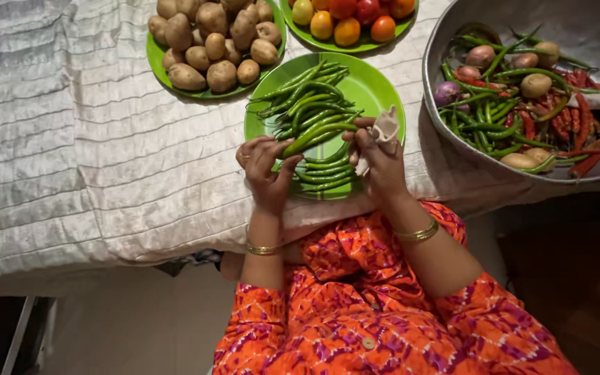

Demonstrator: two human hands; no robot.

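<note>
A green plate [376,87] on the table holds a heap of long green chillies [307,97]. Both my hands are over its near edge. My left hand [267,167] pinches one end of a green chilli [317,134]. My right hand [381,163] grips the other end of that chilli with thumb and forefinger. A crumpled whitish cloth [385,126] is also tucked in my right hand. More green chillies [326,173] lie on the plate beneath my hands.
A green plate of potatoes [213,45] sits at the back left, and a green plate of tomatoes [352,21] behind the chilli plate. A large metal basin [592,28] at right holds mixed green and red chillies, onions and potatoes. A white ribbed cloth [71,139] covers the table.
</note>
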